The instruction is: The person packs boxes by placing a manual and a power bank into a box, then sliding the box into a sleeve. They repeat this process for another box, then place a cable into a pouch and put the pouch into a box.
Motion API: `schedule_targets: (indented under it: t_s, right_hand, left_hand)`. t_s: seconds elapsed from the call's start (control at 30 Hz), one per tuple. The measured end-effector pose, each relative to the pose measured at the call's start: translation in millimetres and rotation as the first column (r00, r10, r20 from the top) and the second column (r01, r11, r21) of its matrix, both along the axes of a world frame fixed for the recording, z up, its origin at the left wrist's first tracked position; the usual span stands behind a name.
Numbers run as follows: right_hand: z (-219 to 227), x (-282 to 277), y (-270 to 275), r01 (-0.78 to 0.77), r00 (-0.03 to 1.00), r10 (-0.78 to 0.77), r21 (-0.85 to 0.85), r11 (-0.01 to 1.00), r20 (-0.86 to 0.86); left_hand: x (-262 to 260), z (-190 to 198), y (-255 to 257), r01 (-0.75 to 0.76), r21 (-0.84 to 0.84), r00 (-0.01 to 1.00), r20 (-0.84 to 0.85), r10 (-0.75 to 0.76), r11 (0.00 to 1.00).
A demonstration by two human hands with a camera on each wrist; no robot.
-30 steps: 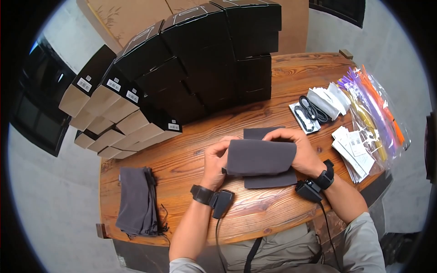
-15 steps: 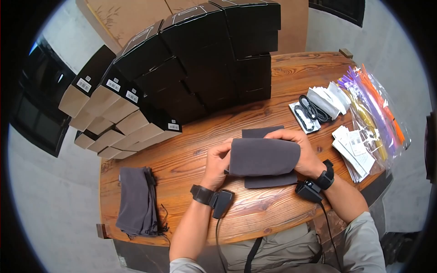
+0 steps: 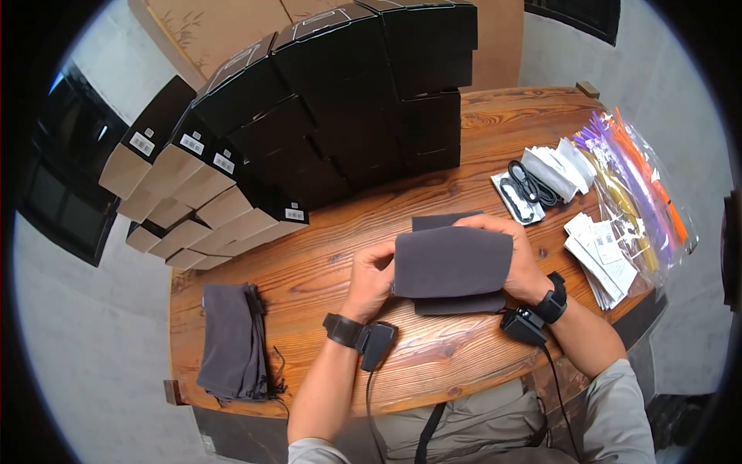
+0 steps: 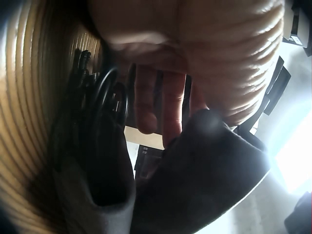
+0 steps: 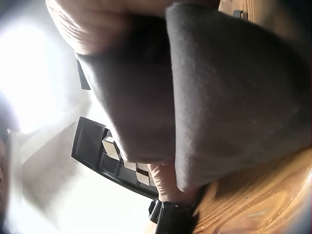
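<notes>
A dark grey cloth pouch (image 3: 454, 263) is held up between both hands in front of the person, above the table. At its left edge the left hand (image 3: 371, 280) grips the fabric; in the left wrist view some of that hand's fingers (image 4: 171, 105) extend past the raised cloth. The right hand (image 3: 516, 255) grips the right edge, its fingers partly hidden behind the cloth. More dark grey fabric (image 3: 447, 222) shows behind and below the held pouch. Black cord loops (image 4: 105, 92) appear beside the cloth in the left wrist view.
Black boxes (image 3: 348, 108) are stacked at the back and left. A pile of grey drawstring pouches (image 3: 232, 340) lies at the left front. Coiled black cables (image 3: 529, 185), white papers (image 3: 601, 259) and a clear bag of colourful strips (image 3: 641, 193) lie on the right.
The front of the held pouch has shifted slightly right and up, covering more of the fabric below. The left hand has moved a little right; both hands keep hold.
</notes>
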State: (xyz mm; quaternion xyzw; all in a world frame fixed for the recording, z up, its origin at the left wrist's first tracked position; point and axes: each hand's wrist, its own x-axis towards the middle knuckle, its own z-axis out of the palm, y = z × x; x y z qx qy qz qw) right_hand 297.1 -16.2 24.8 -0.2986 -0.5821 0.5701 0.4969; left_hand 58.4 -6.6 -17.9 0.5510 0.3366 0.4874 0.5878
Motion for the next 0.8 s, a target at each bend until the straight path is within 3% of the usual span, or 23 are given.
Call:
schedule_targets:
  t_s: [0.2, 0.3, 0.4, 0.5, 0.57, 0.63, 0.7, 0.8]
  right_hand:
    - [3.5, 2.6, 4.0, 0.037, 0.999, -0.038, -0.033, 0.999, -0.03]
    - [2.4, -0.1, 3.3, 0.075, 0.997, -0.075, 0.01, 0.997, 0.005]
    - [3.0, 2.8, 2.9, 0.075, 0.992, -0.089, 0.146, 0.986, 0.093]
    - [4.1, 6.2, 1.4, 0.03, 0.986, -0.063, 0.214, 0.976, 0.152]
    - [5.2, 6.0, 0.9, 0.028, 0.99, -0.052, 0.178, 0.984, 0.129]
    - [6.0, 5.7, 0.7, 0.034, 0.991, -0.053, 0.146, 0.989, 0.125]
    - [6.9, 5.4, 1.4, 0.044, 0.988, -0.061, 0.118, 0.992, 0.141]
    - [5.1, 5.2, 1.9, 0.015, 0.997, -0.02, 0.063, 0.998, 0.077]
  left_hand:
    - [3.3, 8.1, -2.3, 0.041, -0.015, 0.999, -0.029, -0.041, 0.999]
    - [13.1, 19.7, -6.7, 0.035, 0.026, 0.999, -0.009, -0.035, 0.999]
    - [7.3, 15.5, -4.8, 0.12, 0.044, 0.989, -0.091, -0.116, 0.992]
    - [-3.3, 8.8, -1.1, 0.184, -0.125, 0.967, -0.154, -0.202, 0.975]
    - [-8.1, 6.3, 0.8, 0.172, -0.191, 0.968, -0.152, -0.202, 0.966]
    - [-6.3, 6.6, 0.5, 0.164, -0.146, 0.977, -0.111, -0.181, 0.976]
    - [2.2, 9.8, -2.5, 0.144, 0.014, 0.989, -0.022, -0.144, 0.989]
    - [6.0, 14.1, -3.5, 0.074, -0.047, 0.997, -0.028, -0.075, 0.996]
